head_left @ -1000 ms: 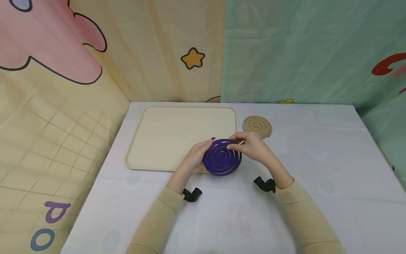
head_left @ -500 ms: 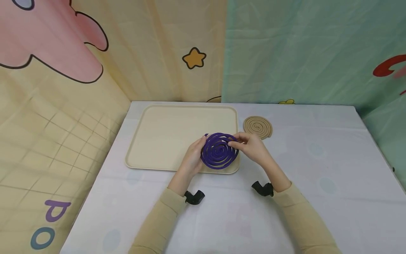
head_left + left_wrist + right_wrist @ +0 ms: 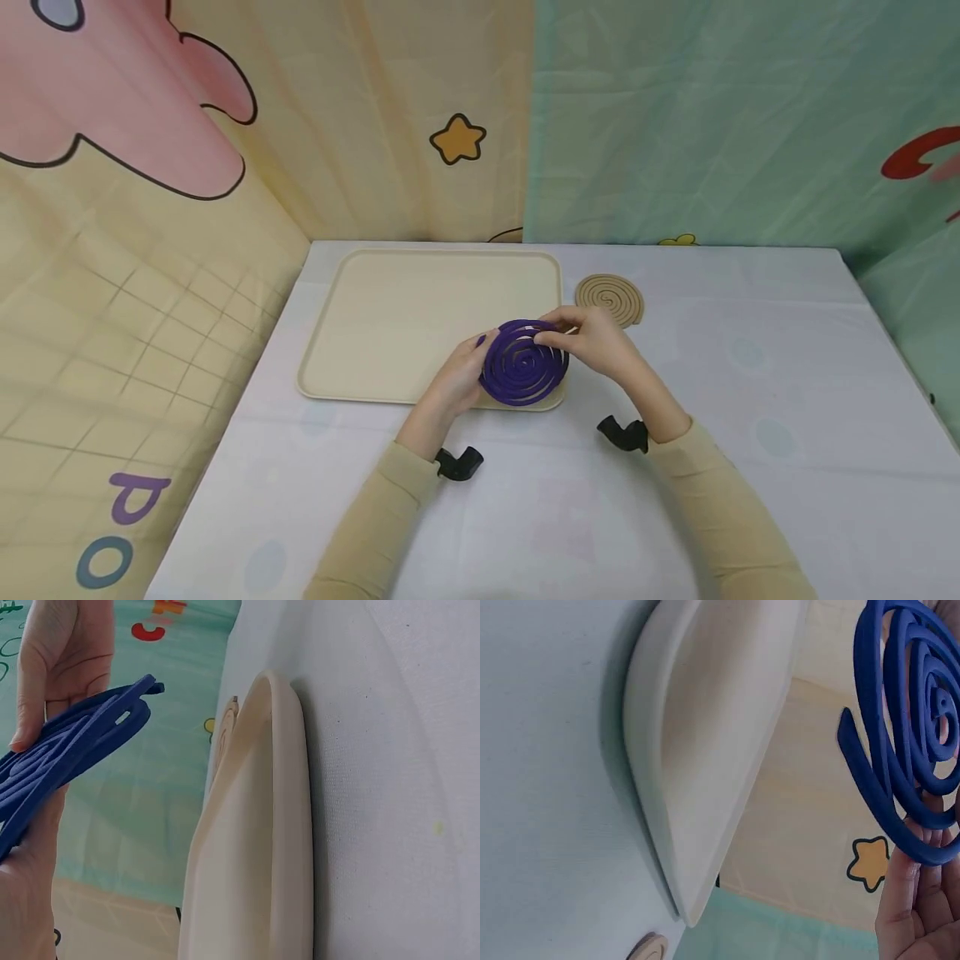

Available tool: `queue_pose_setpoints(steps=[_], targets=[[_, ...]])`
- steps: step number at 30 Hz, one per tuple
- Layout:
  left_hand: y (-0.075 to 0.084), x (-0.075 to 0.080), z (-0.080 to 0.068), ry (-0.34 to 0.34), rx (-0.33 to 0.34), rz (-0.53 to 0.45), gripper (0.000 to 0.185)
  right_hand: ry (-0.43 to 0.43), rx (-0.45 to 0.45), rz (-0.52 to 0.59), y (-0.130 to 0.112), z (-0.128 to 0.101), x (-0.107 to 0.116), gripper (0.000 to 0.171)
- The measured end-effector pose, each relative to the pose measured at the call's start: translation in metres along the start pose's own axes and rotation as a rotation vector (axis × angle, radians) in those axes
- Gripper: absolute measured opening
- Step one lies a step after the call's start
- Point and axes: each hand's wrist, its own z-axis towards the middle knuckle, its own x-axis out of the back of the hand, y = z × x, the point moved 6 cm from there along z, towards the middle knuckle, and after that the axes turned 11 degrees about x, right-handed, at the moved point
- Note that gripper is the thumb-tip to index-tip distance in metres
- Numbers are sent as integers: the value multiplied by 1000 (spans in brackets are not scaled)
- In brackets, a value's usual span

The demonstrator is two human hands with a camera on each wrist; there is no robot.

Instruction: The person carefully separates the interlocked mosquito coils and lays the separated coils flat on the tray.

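A purple spiral coil [image 3: 525, 364], blue in the wrist views, is held up over the near right corner of a cream tray [image 3: 420, 317]. My left hand [image 3: 453, 375] grips its left edge, thumb in front. From the right, my right hand [image 3: 596, 340] pinches the upper right rings, thumb on the near face and fingers behind. Gaps show between the outer rings, while the centre is wound tighter. In the right wrist view the coil [image 3: 889, 761] has a loose outer end sticking out; the right hand's fingers [image 3: 922, 900] support it from behind.
A flat tan spiral coil [image 3: 609, 300] lies on the white table [image 3: 750, 400], right of the tray and behind my right hand. Black wrist camera mounts [image 3: 459, 464] sit at both cuffs. Printed curtains [image 3: 675, 125] stand along the table's back edge.
The purple coil moves up and left, then slightly back down and right, both hands holding it throughout. Its loose outer end shifts from the top towards the left side.
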Motion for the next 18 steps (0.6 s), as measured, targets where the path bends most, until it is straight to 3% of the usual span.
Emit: queue_pose_setpoints(steps=[7, 10, 14, 18], targets=[[0, 9, 1, 70, -58, -137, 37, 23, -78, 75, 18, -5, -12, 18], [-1, 11, 1, 48, -62, -154, 41, 21, -73, 71, 19, -5, -15, 17], [-2, 9, 0, -30, -26, -96, 49, -39, -35, 47, 12, -3, -15, 18], [-3, 7, -1, -48, 5, -10, 50, -97, 1, 18, 4, -1, -13, 18]])
